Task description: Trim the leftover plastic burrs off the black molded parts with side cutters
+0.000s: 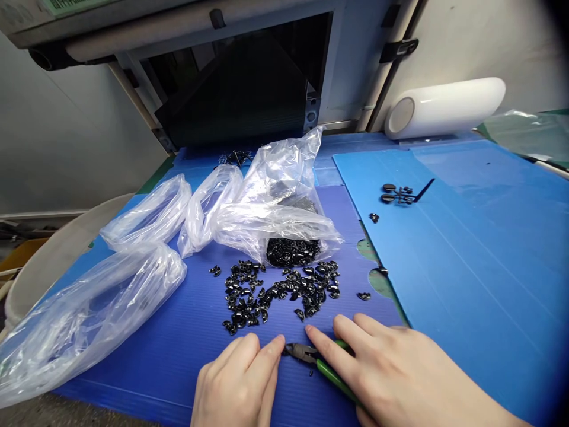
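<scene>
My right hand (391, 367) is wrapped round a pair of green-handled side cutters (331, 376), its index finger stretched along them. Their dark jaws point left, at the fingertips of my left hand (240, 379). The left thumb and index finger are pinched together on a small black plastic piece, mostly hidden by the fingers and right at the jaw tips. Just beyond both hands lies a loose spread of small, shiny black half-round parts (306, 287) on the blue board (195, 356). A tiny black scrap (311, 373) lies below the jaws.
A clear plastic bag (284, 160) holding many black parts lies behind the spread. More clear bags (146, 284) lie at left. On the right-hand blue sheet (466, 255) rests a black moulded sprue (402, 194). A white roll (444, 107) stands back right; a pale tub (57, 255) is at left.
</scene>
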A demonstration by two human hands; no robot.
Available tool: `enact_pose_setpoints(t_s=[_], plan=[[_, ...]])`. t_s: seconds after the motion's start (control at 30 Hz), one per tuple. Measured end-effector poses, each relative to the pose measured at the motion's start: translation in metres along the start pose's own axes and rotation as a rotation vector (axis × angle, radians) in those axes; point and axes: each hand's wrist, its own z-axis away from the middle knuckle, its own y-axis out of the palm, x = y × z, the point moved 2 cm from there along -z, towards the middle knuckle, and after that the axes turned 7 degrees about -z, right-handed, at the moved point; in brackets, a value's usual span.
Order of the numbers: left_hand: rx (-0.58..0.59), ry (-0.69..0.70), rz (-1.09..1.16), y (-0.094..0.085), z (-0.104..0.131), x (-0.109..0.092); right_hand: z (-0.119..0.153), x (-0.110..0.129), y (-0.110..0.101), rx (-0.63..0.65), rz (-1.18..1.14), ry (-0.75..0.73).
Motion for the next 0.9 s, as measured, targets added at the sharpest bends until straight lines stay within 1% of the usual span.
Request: enact_pose_setpoints(t_s=[0.07, 0.13, 0.27, 0.33, 0.4, 0.47, 0.5, 0.53, 0.67, 0.8, 0.9], plan=[[-0.014, 0.052, -0.005, 0.000, 0.003, -0.001, 0.001, 0.000, 0.001, -0.014, -0.006, -0.005], [-0.031, 0.041, 0.012, 0.002, 0.006, -0.002, 0.002, 0.001, -0.001, -0.027, -0.017, -0.015], [-0.065, -0.113, 0.095, 0.005, 0.010, -0.006, 0.002, 0.001, -0.002, -0.027, -0.021, -0.030], [-0.068, -0.198, 0.155, 0.006, 0.012, -0.007, 0.002, 0.001, 0.001, -0.052, -0.024, -0.035], [-0.021, -0.289, 0.223, 0.007, 0.012, -0.006, 0.005, 0.000, 0.005, -0.121, -0.014, -0.051], [0.065, -0.365, 0.297, 0.008, 0.011, -0.004, 0.008, -0.001, 0.010, -0.178, 0.018, -0.069], [0.106, -0.390, 0.330, 0.008, 0.010, -0.004, 0.009, -0.001, 0.012, -0.200, 0.031, -0.082], [0.136, -0.407, 0.357, 0.008, 0.010, -0.003, 0.009, -0.002, 0.014, -0.195, 0.040, -0.092], [0.163, -0.418, 0.395, 0.007, 0.008, -0.002, 0.007, -0.003, 0.016, -0.210, 0.051, -0.108], [0.226, -0.418, 0.440, 0.006, 0.005, 0.000, 0.001, -0.005, 0.009, -0.257, 0.018, -0.128], [0.270, -0.415, 0.461, 0.005, 0.002, 0.002, -0.003, -0.008, 0.005, -0.237, -0.009, -0.150]])
